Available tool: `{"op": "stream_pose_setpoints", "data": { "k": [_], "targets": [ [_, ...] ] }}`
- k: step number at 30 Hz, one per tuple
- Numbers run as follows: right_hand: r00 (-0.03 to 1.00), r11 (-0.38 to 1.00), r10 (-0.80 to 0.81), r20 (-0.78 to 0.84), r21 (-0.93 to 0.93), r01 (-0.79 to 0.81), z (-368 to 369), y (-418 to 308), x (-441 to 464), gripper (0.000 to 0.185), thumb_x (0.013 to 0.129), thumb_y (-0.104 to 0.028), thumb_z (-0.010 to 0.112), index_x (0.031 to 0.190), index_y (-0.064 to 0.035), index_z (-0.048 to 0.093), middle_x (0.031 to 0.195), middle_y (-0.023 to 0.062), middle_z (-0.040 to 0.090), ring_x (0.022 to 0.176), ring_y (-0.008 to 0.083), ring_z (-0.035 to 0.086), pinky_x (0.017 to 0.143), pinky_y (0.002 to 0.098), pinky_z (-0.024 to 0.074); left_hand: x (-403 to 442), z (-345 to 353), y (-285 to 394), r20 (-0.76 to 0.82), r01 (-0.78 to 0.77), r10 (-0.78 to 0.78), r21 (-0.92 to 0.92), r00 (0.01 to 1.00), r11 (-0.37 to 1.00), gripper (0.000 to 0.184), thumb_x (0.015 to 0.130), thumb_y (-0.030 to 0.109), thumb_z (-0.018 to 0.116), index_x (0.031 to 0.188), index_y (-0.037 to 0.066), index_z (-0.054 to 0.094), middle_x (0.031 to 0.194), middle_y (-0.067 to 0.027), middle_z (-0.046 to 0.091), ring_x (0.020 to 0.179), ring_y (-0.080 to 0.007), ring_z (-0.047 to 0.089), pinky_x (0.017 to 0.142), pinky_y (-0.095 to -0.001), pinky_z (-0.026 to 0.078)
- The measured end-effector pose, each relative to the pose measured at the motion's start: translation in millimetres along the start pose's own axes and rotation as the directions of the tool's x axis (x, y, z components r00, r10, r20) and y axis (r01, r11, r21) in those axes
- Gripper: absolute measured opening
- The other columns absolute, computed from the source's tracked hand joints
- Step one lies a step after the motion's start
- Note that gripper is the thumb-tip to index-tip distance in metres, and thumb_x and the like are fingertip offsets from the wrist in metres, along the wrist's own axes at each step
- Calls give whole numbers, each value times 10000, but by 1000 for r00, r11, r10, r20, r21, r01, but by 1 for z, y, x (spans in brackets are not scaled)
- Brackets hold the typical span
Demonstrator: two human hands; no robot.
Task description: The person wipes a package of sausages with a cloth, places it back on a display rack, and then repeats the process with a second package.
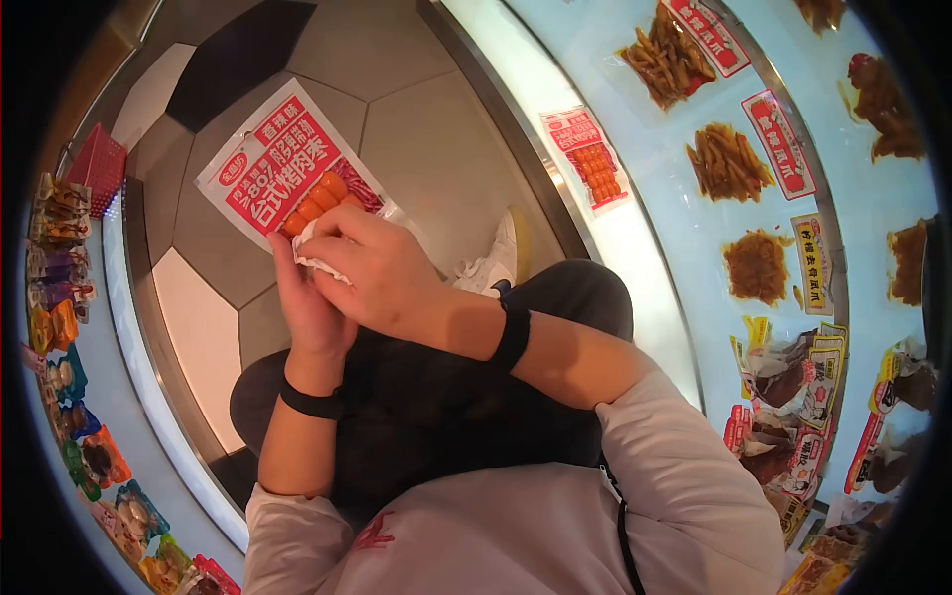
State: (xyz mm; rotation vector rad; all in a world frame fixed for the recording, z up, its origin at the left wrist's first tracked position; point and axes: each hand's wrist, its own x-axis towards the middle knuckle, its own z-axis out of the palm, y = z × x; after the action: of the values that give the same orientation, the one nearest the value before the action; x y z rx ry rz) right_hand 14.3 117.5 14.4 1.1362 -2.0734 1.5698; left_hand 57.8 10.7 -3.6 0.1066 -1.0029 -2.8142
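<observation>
A large red-and-white snack pouch [263, 149], printed with Chinese characters and a picture of orange-red sausages, is held up in front of me at a tilt. My left hand [315, 307] grips its lower edge; the thumb shows and the other fingers are mostly hidden. Over the pouch's bottom edge, my right hand [382, 273] is closed on a crumpled white tissue [322, 260], close against the left hand. Both wrists wear black bands.
On my right, a lit display shelf [645, 288] bears a smaller red sausage pouch [585, 159] and several snack packs [793, 372]. More colourful packs [104, 456] line the left shelf, with a red basket [97, 169] at its far end. Grey tiles [416, 149] cover the floor.
</observation>
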Motion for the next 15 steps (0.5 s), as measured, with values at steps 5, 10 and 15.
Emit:
{"op": "stream_pose_setpoints", "data": {
  "k": [5, 10, 15],
  "targets": [
    [976, 979, 189, -108, -57, -196, -14, 15, 9, 144, 794, -66, 680, 934, -44, 706, 981, 83, 650, 814, 273, 660, 703, 356, 541, -3, 15, 4, -17, 14, -15, -45, 1000, 999, 590, 1071, 487, 250, 1450, 59, 397, 1433, -127, 498, 1344, -260, 467, 1131, -397, 371],
    [996, 993, 84, 31, -86, -81, -2, 4, -1, 166, 788, -81, 696, 950, -50, 715, 961, 85, 657, 815, 265, 663, 702, 360, 535, -1, 6, 0, -57, 18, -16, 31, 998, 999, 602, 1067, 510, 239, 1421, 55, 411, 1396, -120, 515, 1278, -252, 517, 1089, -393, 410],
    [958, 950, 239, -159, -167, -265, -20, 29, 13, 122, 794, -91, 679, 910, -62, 707, 944, 67, 636, 815, 269, 659, 683, 367, 539, -2, 19, 3, -60, 5, -2, 35, 998, 999, 611, 1064, 510, 239, 1451, 60, 385, 1443, -131, 483, 1340, -268, 472, 1120, -405, 381]
  ]
}}
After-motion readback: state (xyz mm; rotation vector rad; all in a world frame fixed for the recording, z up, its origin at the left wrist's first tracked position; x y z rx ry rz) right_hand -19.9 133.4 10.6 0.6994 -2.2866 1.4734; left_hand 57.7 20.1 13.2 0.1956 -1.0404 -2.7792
